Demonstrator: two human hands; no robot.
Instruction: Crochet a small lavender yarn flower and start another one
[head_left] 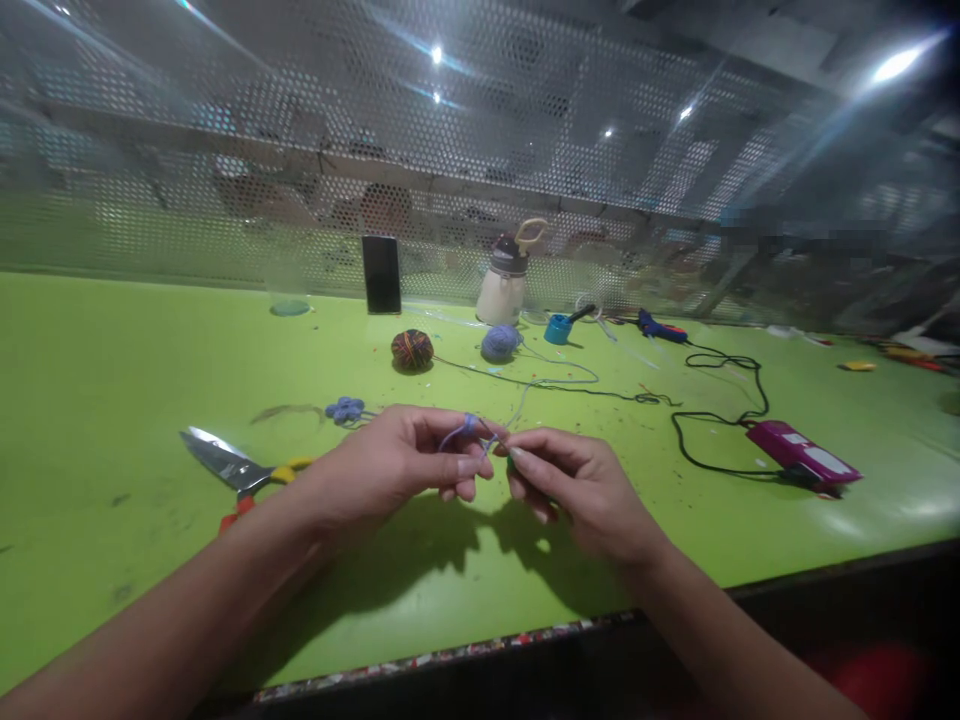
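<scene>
Blue-purple yarn [452, 436] wraps a finger of my left hand [409, 455], whose thumb and fingers pinch a small loop of it. My right hand [577, 485], close beside it, is closed around a thin crochet hook [512, 464]; a bit of green handle shows between the fingers and most of it is hidden. The hook's tip meets the yarn between both hands. From there a strand runs back to the blue-purple yarn ball [500, 343]. A small crocheted flower [345, 409] of the same colour lies behind my left wrist.
Scissors [229, 465] lie open by my left forearm. Further back are a dark multicoloured yarn ball [412, 349], a phone [382, 275], a bottle [502, 285] and a blue pot [558, 328]. A glue gun [660, 327] and a purple power strip [802, 455] with black cord occupy the right.
</scene>
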